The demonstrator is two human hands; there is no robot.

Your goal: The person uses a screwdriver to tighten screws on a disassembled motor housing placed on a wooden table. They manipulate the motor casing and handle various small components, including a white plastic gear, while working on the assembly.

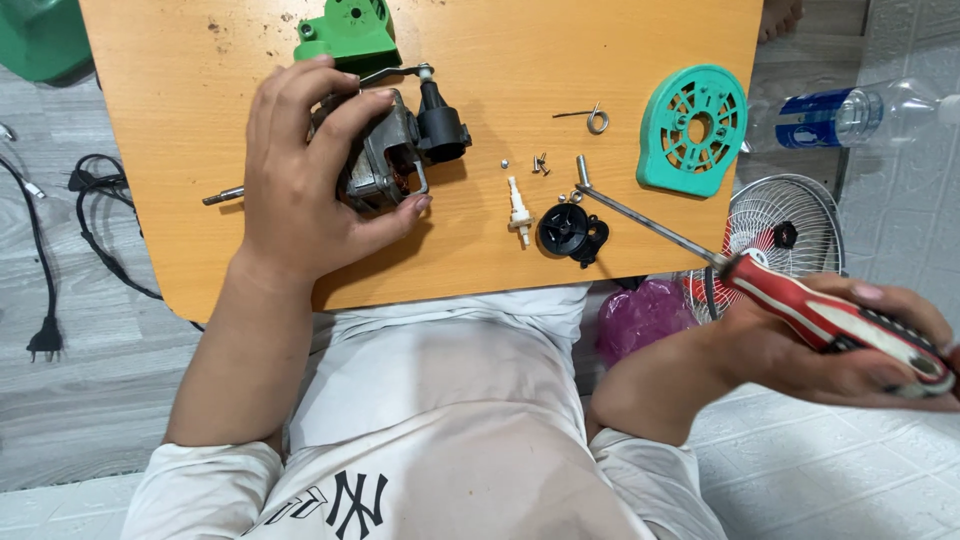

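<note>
My left hand [300,175] grips a metal fan motor [385,150] lying on the wooden table [520,50]; a thin shaft [222,196] sticks out to the left of it and a black plastic part [440,125] sits on its right end. My right hand [830,340], off the table's right corner, holds a screwdriver [835,315] with a red and black handle. Its long metal blade [650,225] points up and left, the tip close to small screws [540,163] and a black round cap [570,232].
A green housing piece [345,35] lies at the table's far edge, a teal grille cover [693,130] at right. A wire spring [590,118] and white plastic pin [518,210] lie mid-table. On the floor: fan guard [785,225], plastic bottle [850,115], black cable [45,250].
</note>
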